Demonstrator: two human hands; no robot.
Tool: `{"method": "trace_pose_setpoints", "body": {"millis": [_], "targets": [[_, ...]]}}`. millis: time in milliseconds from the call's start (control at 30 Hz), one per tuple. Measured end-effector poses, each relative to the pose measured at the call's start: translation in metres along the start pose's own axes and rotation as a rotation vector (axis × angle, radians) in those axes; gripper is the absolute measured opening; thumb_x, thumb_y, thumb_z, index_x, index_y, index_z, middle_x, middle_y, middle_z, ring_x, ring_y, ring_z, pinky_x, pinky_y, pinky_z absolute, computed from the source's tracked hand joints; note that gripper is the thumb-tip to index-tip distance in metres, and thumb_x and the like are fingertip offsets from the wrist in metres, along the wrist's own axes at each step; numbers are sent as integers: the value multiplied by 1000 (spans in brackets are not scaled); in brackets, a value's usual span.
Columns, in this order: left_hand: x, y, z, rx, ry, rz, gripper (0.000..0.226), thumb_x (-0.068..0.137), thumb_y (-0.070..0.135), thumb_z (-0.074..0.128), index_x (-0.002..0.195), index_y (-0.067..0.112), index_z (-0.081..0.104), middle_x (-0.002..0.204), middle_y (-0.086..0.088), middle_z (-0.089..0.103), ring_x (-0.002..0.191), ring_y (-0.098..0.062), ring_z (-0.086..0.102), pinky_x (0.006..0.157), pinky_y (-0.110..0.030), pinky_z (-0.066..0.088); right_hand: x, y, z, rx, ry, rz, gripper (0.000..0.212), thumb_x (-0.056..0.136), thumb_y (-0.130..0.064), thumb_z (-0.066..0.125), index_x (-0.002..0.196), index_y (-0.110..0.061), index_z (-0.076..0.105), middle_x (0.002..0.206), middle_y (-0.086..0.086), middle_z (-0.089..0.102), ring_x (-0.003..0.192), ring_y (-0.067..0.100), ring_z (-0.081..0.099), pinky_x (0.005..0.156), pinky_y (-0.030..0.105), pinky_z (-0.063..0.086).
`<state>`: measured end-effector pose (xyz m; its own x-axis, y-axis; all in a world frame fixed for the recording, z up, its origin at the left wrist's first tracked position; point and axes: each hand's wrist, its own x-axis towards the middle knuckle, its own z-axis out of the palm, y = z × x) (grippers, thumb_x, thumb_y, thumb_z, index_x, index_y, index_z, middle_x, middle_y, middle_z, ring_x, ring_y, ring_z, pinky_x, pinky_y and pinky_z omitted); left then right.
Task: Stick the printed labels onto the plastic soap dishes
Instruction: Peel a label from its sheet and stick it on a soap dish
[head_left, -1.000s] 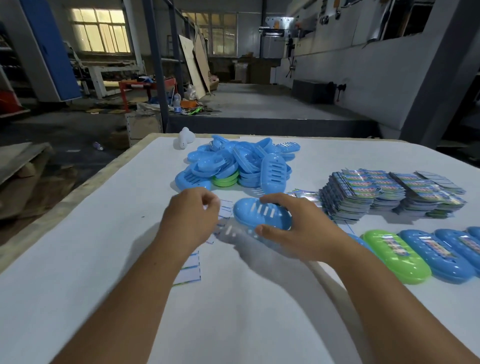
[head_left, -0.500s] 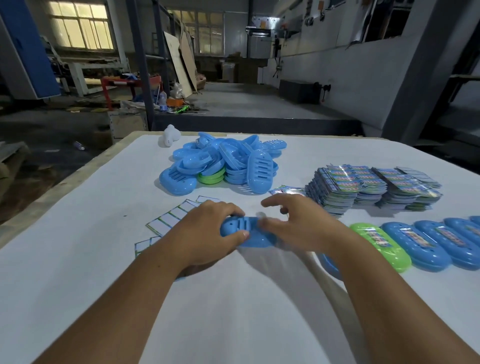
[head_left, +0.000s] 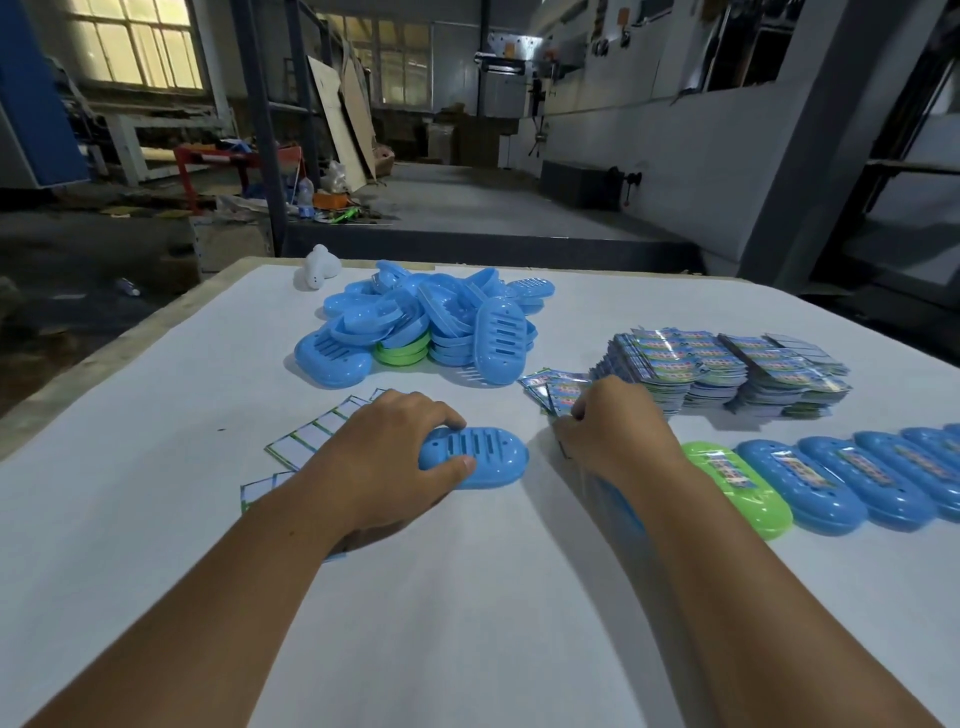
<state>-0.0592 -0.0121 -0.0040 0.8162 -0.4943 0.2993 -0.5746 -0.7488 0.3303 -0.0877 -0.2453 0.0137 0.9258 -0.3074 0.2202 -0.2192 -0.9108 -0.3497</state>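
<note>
My left hand (head_left: 387, 457) grips a blue slotted soap dish (head_left: 485, 457) lying bottom up on the white table (head_left: 467, 597), thumb on its near edge and fingers over the far edge. To its right, my right hand (head_left: 613, 431) has its fingertips at a few loose printed labels (head_left: 556, 388); whether it pinches one I cannot tell. Behind them stand stacks of printed labels (head_left: 727, 371). A row of labelled dishes, one green (head_left: 737, 486) and several blue (head_left: 810, 488), runs to the right.
A heap of unlabelled blue and green dishes (head_left: 426, 327) lies at the table's far middle, with a small white object (head_left: 319, 270) behind it. Strips of empty label backing (head_left: 306, 441) lie under and left of my left hand. The table's left edge is near.
My right hand left the blue dish and moved right to the loose labels. My left hand now holds the dish alone, which lies flat on the table.
</note>
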Motion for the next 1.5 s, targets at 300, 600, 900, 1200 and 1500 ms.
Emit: {"method": "trace_pose_setpoints", "body": {"millis": [300, 600, 900, 1200, 1500], "targets": [[4, 13, 4, -378, 253, -196, 30, 95, 47, 55, 84, 25, 73, 85, 13, 71, 88, -10, 64, 79, -31, 52, -12, -20, -13, 146, 403, -129, 30, 86, -27, 60, 60, -12, 64, 57, 7, 60, 59, 32, 53, 55, 34, 44], [16, 9, -6, -715, 333, -533, 36, 91, 39, 65, 69, 12, 73, 55, 11, 67, 54, -10, 53, 60, -26, 44, -38, -51, 8, 330, 173, -637, 6, 80, -21, 79, 77, -17, 75, 78, -4, 69, 73, 16, 61, 73, 37, 51], [7, 21, -7, -766, 213, -333, 34, 87, 33, 71, 80, 1, 65, 78, -26, 66, 67, -20, 58, 73, -53, 54, -30, -50, 14, 802, 77, -205, 16, 88, -34, 75, 93, -28, 61, 97, -9, 68, 85, 8, 67, 68, 26, 54], [11, 16, -14, -781, 257, -405, 31, 88, 27, 68, 61, 13, 70, 55, 11, 63, 50, -1, 48, 60, -24, 44, -22, -45, 8, 1174, -63, -24, 27, 91, -11, 73, 88, -18, 48, 65, -1, 69, 67, 11, 74, 51, 23, 54], [10, 15, -12, -727, 230, -349, 31, 88, 21, 64, 57, 20, 69, 58, 11, 67, 54, 2, 54, 54, -14, 44, -21, -44, 7, 1149, -68, -16, 22, 89, -13, 75, 84, -17, 54, 72, 1, 70, 68, 9, 74, 50, 20, 53]]}}
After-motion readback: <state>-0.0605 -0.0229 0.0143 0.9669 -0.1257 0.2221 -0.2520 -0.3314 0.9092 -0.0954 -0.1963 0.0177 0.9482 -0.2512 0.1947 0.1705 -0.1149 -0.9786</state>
